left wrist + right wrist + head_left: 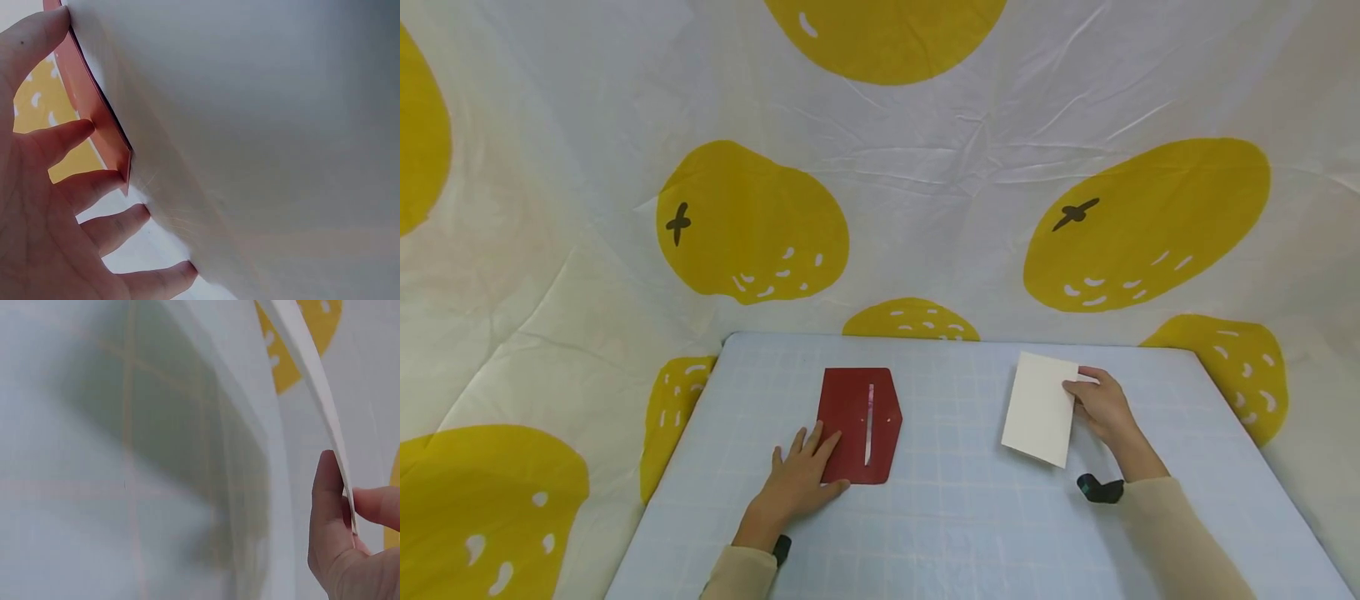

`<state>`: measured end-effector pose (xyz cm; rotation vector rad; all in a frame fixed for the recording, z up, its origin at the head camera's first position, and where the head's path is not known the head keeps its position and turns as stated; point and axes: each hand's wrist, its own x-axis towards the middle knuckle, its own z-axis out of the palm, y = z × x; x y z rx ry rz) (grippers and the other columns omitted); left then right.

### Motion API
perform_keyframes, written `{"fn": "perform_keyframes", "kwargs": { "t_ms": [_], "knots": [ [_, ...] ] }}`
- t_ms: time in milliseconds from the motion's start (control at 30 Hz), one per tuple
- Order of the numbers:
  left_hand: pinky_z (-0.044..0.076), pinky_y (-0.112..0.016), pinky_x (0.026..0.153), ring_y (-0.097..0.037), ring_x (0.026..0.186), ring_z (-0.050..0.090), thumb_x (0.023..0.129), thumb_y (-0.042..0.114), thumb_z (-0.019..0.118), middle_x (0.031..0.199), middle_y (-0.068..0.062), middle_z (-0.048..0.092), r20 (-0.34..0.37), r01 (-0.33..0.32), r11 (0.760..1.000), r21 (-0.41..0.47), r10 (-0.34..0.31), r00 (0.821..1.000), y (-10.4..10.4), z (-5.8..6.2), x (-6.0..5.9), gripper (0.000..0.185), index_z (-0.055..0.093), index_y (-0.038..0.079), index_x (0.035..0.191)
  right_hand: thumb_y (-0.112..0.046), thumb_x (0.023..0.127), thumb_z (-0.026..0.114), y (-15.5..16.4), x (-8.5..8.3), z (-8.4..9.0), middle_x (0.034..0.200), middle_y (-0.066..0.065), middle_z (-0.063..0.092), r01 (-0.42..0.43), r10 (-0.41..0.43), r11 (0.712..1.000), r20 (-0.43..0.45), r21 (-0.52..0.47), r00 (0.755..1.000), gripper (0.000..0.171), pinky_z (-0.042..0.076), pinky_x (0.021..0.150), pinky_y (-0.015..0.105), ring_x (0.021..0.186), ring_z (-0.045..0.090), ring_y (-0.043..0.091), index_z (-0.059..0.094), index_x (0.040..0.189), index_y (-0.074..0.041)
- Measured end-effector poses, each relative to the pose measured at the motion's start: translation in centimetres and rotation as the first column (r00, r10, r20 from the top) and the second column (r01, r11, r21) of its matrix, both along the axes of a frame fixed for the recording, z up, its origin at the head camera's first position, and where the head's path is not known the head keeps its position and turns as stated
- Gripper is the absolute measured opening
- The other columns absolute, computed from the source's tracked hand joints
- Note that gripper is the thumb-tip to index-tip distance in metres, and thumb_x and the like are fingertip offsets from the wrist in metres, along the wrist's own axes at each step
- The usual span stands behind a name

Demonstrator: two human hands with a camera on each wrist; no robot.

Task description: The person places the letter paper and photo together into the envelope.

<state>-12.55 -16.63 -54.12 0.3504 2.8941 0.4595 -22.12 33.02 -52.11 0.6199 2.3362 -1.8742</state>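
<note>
A red envelope [846, 408] lies flat at the left of the table, its pointed flap [889, 425] opened out to the right. Along the fold runs a narrow, shiny pale strip [869, 425]. My left hand [801, 479] rests spread at the envelope's lower left, some fingertips on its edge and others on the cloth, as the left wrist view also shows. Over the right side of the table, my right hand [1103, 407] pinches a blank white card [1037, 408] by its right edge. In the right wrist view the card [317, 387] is edge-on, between thumb and fingers, raised above the cloth.
A pale blue checked cloth [955, 517] covers the table. Behind and beside it hangs a white curtain [925, 217] printed with big yellow fruits. Dark wrist devices [1099, 489] sit at both cuffs.
</note>
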Motion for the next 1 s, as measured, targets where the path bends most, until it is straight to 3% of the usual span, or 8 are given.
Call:
{"fn": "perform_keyframes", "kwargs": {
  "t_ms": [133, 267, 533, 1000],
  "knots": [
    [0.019, -0.075, 0.105, -0.046, 0.144, 0.023, 0.086, 0.052, 0.073, 0.16, -0.018, 0.03, 0.0, -0.002, 1.0, 0.0, 0.002, 1.0, 0.0, 0.0, 0.0, 0.084, 0.039, 0.017, 0.155, -0.012, 0.102, 0.057, -1.9, -0.3, 0.1, 0.137, 0.029, 0.044, -0.012, 0.011, 1.0, -0.018, -0.022, 1.0, 0.066, 0.055, 0.074, 0.023, 0.093, 0.06, 0.015, 0.021, 0.155, 0.004],
    [0.019, -0.075, 0.105, -0.046, 0.144, 0.023, 0.087, 0.052, 0.072, 0.16, -0.018, 0.029, -0.005, 0.0, 1.0, 0.001, 0.0, 1.0, -0.1, -0.1, -0.1, 0.083, 0.039, 0.017, 0.155, -0.01, 0.102, 0.057, -4.0, -0.5, 0.3, 0.135, 0.029, 0.045, -0.026, 0.025, 0.999, -0.029, -0.041, 0.999, 0.066, 0.056, 0.074, 0.024, 0.095, 0.061, 0.019, 0.02, 0.155, 0.004],
    [0.018, -0.076, 0.105, -0.046, 0.145, 0.023, 0.088, 0.052, 0.071, 0.16, -0.017, 0.028, 0.0, 0.01, 1.0, 0.016, -0.01, 1.0, -0.3, -0.2, -0.2, 0.083, 0.038, 0.017, 0.155, -0.005, 0.1, 0.058, -8.1, -1.7, -0.4, 0.12, 0.025, 0.05, -0.077, 0.072, 0.995, -0.088, -0.059, 0.994, 0.069, 0.057, 0.069, 0.026, 0.081, 0.065, 0.016, 0.022, 0.159, -0.009],
    [0.018, -0.075, 0.106, -0.045, 0.145, 0.021, 0.086, 0.053, 0.072, 0.161, -0.017, 0.028, 0.007, -0.006, 1.0, 0.014, 0.006, 1.0, -0.3, -0.4, -0.4, 0.085, 0.037, 0.018, 0.156, 0.0, 0.095, 0.062, -15.0, -3.3, -0.5, 0.105, 0.021, 0.052, -0.11, 0.095, 0.99, -0.148, -0.094, 0.984, 0.063, 0.057, 0.064, 0.03, 0.073, 0.065, 0.02, 0.035, 0.152, -0.007]
  ]
}}
